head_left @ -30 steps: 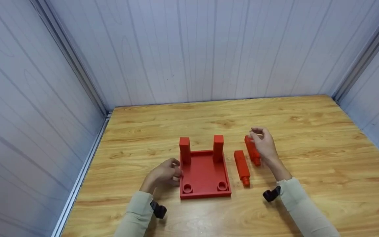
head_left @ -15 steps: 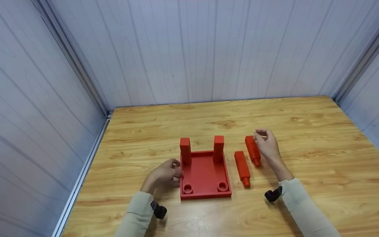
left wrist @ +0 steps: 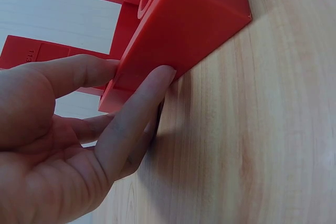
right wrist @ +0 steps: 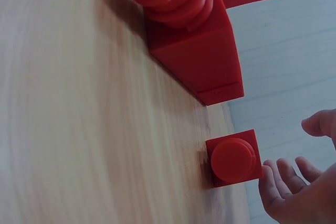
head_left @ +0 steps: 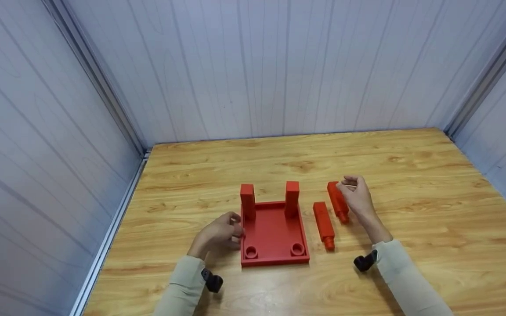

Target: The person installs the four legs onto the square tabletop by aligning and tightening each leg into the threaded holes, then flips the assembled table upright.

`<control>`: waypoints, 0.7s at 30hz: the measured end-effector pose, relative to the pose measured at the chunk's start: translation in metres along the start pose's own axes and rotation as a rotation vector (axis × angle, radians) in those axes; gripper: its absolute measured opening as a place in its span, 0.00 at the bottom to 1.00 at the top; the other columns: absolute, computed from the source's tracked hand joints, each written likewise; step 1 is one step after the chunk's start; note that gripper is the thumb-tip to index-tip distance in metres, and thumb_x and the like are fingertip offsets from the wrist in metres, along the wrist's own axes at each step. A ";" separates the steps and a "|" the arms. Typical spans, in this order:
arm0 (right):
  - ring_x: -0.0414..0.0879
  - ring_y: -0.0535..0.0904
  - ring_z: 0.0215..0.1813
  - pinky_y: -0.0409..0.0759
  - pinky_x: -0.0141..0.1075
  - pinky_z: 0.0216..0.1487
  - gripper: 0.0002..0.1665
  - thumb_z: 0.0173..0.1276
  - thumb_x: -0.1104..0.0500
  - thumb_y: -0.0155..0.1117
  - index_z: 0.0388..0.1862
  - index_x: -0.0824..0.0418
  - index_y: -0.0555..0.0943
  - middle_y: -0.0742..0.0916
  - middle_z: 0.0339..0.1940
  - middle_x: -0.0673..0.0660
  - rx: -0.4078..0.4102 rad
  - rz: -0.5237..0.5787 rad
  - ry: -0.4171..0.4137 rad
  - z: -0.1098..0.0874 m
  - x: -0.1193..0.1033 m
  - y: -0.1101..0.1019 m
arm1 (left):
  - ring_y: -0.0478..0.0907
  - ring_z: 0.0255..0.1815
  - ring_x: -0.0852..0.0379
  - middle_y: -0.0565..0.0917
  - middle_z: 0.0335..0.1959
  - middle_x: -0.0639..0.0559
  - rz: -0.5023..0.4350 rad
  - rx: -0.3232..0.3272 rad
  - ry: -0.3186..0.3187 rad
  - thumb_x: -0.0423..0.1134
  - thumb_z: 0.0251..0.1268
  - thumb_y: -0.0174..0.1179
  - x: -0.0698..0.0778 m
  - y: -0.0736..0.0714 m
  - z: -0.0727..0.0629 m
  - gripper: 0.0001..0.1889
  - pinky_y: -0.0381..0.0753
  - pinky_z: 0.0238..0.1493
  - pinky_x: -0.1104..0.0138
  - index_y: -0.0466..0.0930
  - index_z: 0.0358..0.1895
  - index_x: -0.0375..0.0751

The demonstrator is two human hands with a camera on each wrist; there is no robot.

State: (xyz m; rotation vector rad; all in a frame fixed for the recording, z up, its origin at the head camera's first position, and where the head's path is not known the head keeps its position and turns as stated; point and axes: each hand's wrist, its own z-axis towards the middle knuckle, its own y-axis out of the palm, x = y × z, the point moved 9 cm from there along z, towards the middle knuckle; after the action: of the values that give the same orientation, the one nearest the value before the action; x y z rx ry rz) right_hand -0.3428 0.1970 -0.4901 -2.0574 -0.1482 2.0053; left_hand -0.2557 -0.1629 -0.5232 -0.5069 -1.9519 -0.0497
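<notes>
A shallow red tray-like base (head_left: 272,235) lies on the table in the head view. Two square red legs, a left one (head_left: 247,202) and a right one (head_left: 292,201), stand upright in its far corners. Round sockets show in the near corners. My left hand (head_left: 221,230) pinches the base's left wall, thumb at the rim and fingers along the outer side. To the right lie two loose red legs with knobbed round ends, a nearer one (head_left: 323,221) and a farther one (right wrist: 234,158). Over the farther leg's right side is my right hand (head_left: 358,197), fingers loosely bent, thumb apart, holding nothing.
The wood-grain table (head_left: 433,197) meets a pale panel wall (head_left: 262,66) at the back. Further panels with metal corner strips stand at left and right. A black camera sits on each wrist, the left one (head_left: 212,280) close over the table.
My right hand has moved slightly right and back toward me, off the top of the farther leg. The left hand keeps its hold on the base.
</notes>
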 end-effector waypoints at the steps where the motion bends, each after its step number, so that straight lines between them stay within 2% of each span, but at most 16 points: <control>1: 0.55 0.70 0.59 0.73 0.22 0.48 0.30 0.71 0.58 0.56 0.65 0.71 0.60 0.71 0.60 0.67 -0.005 0.003 0.005 0.000 0.001 0.000 | 0.78 0.38 0.50 0.78 0.44 0.38 -0.001 -0.001 0.003 0.24 0.58 0.52 0.000 0.000 0.000 0.25 0.85 0.38 0.58 0.61 0.61 0.29; 5: 0.56 0.69 0.61 0.73 0.26 0.51 0.31 0.71 0.59 0.56 0.66 0.71 0.58 0.70 0.61 0.68 -0.021 -0.007 0.022 -0.001 0.005 0.000 | 0.79 0.37 0.50 0.79 0.42 0.38 0.001 0.005 0.007 0.24 0.58 0.51 0.001 0.000 0.000 0.25 0.85 0.38 0.57 0.61 0.61 0.29; 13: 0.59 0.65 0.65 0.69 0.45 0.64 0.33 0.69 0.62 0.58 0.67 0.71 0.56 0.66 0.64 0.69 -0.077 -0.016 0.072 -0.002 0.012 0.006 | 0.79 0.38 0.49 0.78 0.44 0.37 -0.006 0.007 -0.003 0.25 0.60 0.52 0.001 0.001 0.000 0.24 0.85 0.39 0.57 0.61 0.61 0.29; 21: 0.60 0.64 0.66 0.68 0.48 0.66 0.35 0.68 0.62 0.59 0.68 0.70 0.56 0.66 0.65 0.69 -0.100 -0.068 0.112 0.000 0.018 0.009 | 0.79 0.38 0.49 0.78 0.45 0.37 -0.014 0.011 -0.012 0.25 0.60 0.52 -0.001 0.000 0.000 0.24 0.85 0.39 0.57 0.62 0.61 0.30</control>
State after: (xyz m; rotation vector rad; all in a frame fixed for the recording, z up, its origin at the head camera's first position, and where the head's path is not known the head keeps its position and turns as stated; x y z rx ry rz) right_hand -0.3430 0.1926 -0.5096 -2.1882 -0.2970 1.8737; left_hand -0.2553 -0.1633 -0.5236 -0.4877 -1.9669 -0.0442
